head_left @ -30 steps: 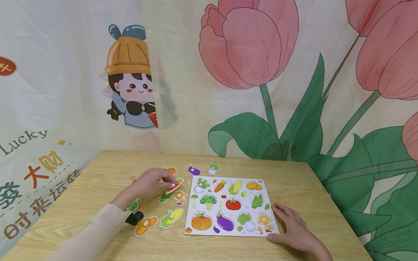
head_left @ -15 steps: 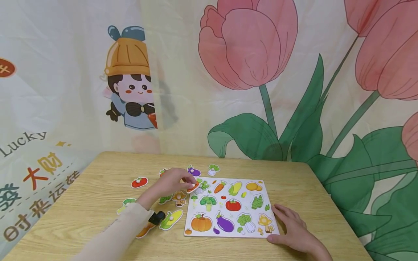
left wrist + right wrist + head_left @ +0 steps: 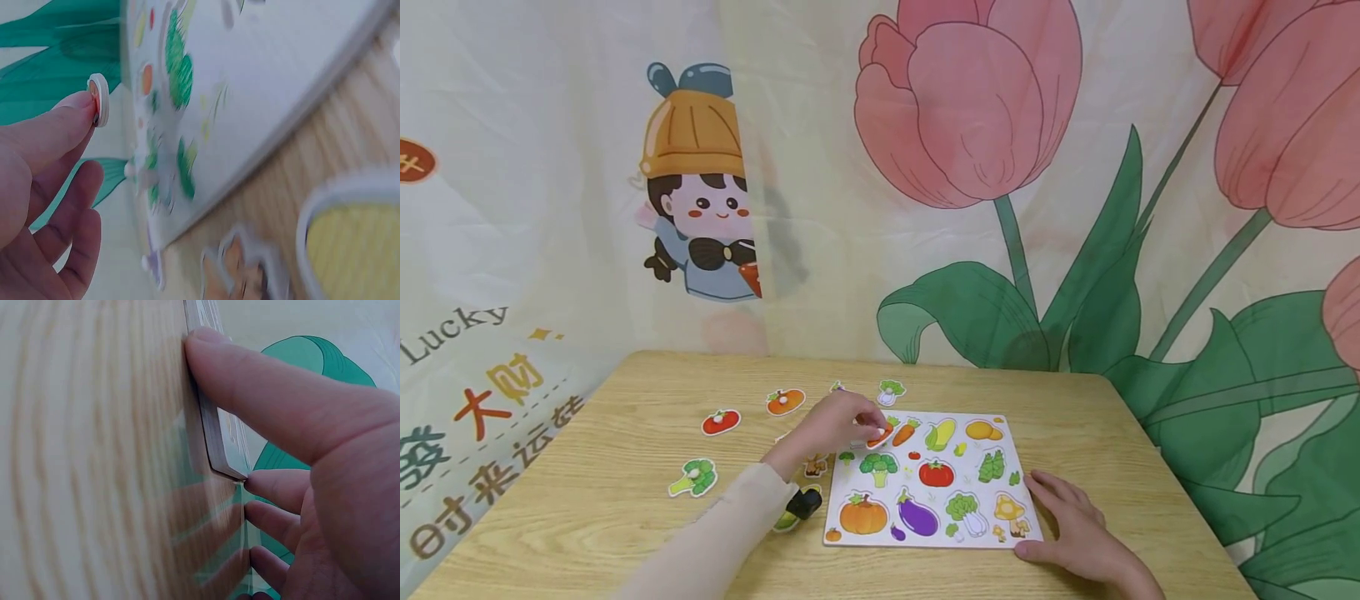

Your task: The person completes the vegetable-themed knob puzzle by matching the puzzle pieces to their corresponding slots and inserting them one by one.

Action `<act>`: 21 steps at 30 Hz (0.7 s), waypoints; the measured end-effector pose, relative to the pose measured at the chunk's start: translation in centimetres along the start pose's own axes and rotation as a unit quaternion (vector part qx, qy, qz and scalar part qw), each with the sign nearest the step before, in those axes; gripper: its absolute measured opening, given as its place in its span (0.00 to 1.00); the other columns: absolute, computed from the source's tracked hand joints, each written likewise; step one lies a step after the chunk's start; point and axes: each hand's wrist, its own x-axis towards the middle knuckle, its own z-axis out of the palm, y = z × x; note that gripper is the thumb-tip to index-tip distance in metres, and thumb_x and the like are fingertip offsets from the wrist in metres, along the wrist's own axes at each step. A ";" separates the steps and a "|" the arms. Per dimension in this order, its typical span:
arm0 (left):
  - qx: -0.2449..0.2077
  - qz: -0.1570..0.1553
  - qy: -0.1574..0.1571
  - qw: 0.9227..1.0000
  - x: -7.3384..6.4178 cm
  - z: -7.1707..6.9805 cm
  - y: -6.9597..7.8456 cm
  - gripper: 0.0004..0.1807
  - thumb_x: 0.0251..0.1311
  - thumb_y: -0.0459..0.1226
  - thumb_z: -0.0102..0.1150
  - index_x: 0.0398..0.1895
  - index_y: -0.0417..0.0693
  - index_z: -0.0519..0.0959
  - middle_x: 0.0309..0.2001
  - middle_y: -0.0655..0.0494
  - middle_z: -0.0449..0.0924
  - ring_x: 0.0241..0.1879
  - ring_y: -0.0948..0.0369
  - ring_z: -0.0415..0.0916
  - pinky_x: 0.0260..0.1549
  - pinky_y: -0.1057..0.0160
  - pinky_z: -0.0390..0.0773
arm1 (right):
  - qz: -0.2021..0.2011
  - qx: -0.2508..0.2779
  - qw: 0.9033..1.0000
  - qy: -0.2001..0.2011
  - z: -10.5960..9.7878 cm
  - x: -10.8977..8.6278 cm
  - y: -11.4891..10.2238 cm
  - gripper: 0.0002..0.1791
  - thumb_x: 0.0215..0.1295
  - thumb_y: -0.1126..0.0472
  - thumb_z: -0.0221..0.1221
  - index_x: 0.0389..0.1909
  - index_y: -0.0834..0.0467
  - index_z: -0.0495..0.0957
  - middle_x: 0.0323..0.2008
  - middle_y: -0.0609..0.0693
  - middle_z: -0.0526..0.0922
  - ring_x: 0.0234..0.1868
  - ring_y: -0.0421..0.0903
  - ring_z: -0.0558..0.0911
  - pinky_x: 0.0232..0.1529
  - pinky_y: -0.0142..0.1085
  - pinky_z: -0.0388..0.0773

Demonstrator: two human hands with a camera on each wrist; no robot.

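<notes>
My left hand pinches a carrot puzzle piece between thumb and index finger, above the far left corner of the vegetable puzzle board. In the left wrist view the carrot piece appears edge-on at the fingertips, while the other fingers curl loosely below. At the board's near right corner lies my right hand. Its thumb touches the near edge and its fingers lie along the right edge. The right wrist view shows the thumb against the board's side, with one fingertip at the corner.
Loose knobbed pieces lie on the wooden table: tomato, pumpkin, broccoli, bok choy and a partly covered mushroom. My left arm and black wrist camera hide others. A printed curtain hangs behind.
My left hand has carried the carrot piece rightward from among the loose pieces to over the board. The tomato, pumpkin and broccoli pieces have come into full view. My right hand stays in place.
</notes>
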 end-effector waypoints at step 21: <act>-0.028 -0.041 -0.014 0.999 3.5 3.2 0.5 0.03 0.69 0.34 0.70 0.38 0.52 0.90 0.34 0.65 0.86 0.36 0.63 0.75 0.45 0.59 0.77 | 0.002 -0.001 1.000 0.001 0.0 0.0 0.1 0.59 0.56 0.33 0.75 0.81 0.58 0.63 0.81 0.61 0.59 0.78 0.74 0.54 0.66 0.79 0.54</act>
